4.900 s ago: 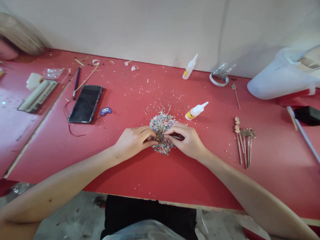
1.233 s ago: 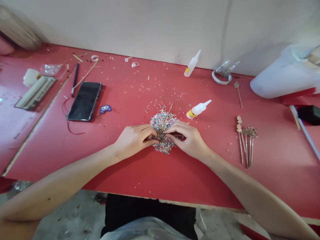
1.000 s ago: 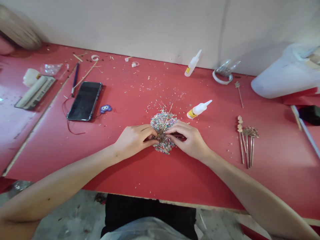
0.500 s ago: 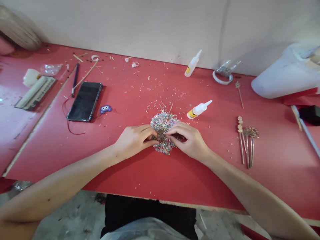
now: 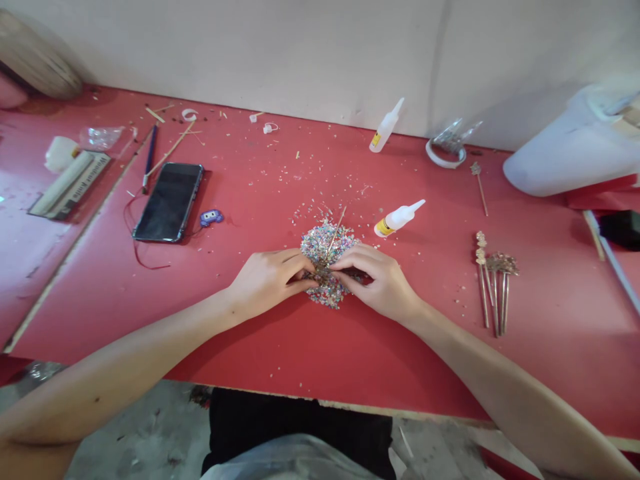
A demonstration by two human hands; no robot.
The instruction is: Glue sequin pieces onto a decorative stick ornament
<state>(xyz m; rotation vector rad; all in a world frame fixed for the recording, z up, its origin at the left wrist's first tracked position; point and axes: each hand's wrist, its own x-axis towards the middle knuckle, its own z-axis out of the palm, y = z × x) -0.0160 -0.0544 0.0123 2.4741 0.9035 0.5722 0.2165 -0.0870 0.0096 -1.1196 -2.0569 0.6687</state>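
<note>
Over a pile of small multicoloured chips [image 5: 316, 244] at the table's front middle, my left hand [image 5: 267, 279] and my right hand [image 5: 379, 279] face each other. Thumb and fingers of each are pinched on opposite sides of a small brown ornament [image 5: 323, 273]. Fingertips hide much of it, so its exact shape is unclear. A thin stick [image 5: 337, 230] slants up and away from just behind it; whether the two are joined I cannot tell. Just beyond my right hand stands a white glue bottle [image 5: 397, 219] with a yellow label and a pointed nozzle.
Several hair sticks with brown ornaments [image 5: 500, 287] lie at right. Farther back are a second glue bottle [image 5: 384, 130], a tape roll [image 5: 445, 159] and a large white container [image 5: 560, 150]. On the left lie a phone [image 5: 170, 202], a brush [image 5: 151, 160] and a knife box [image 5: 73, 187].
</note>
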